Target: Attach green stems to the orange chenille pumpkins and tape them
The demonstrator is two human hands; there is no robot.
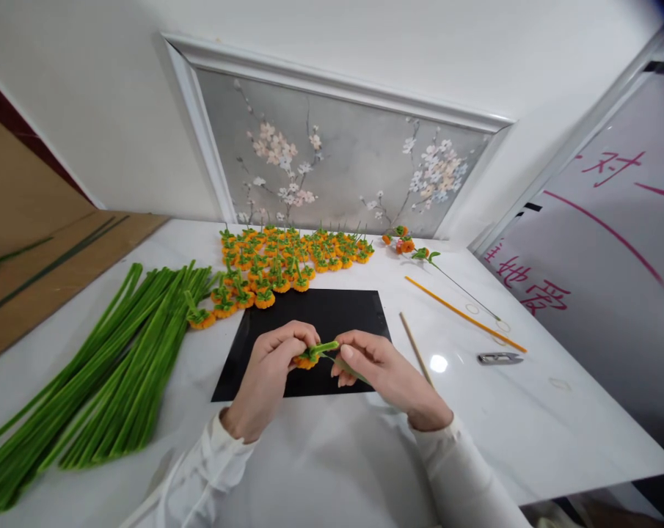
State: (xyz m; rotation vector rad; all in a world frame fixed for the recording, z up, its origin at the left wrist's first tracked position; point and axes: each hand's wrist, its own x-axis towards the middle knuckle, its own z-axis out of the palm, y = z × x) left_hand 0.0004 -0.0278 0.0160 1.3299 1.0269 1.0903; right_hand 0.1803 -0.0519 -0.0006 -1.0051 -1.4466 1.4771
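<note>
2 hands (pixel 274 364) over black mat (pixel 345 312) — white table (pixel 585 433), blossom panel (pixel 354 139) behind.

At lower centre, left fingers (pixel 300 338) pinch an orange flower (pixel 307 362), right fingers (pixel 359 339) a green strip (pixel 356 371); green stems (pixel 136 367) lie lower left.

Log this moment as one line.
left hand: holding orange flower | right hand: beside flower's green stem | below: black mat | left: green strips

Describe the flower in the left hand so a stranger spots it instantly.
Find the black rectangle on the white table. Over it, the left hand pinches a small orange flower with green on top. Its lookalikes stand clustered beyond; only this one is held.
</note>
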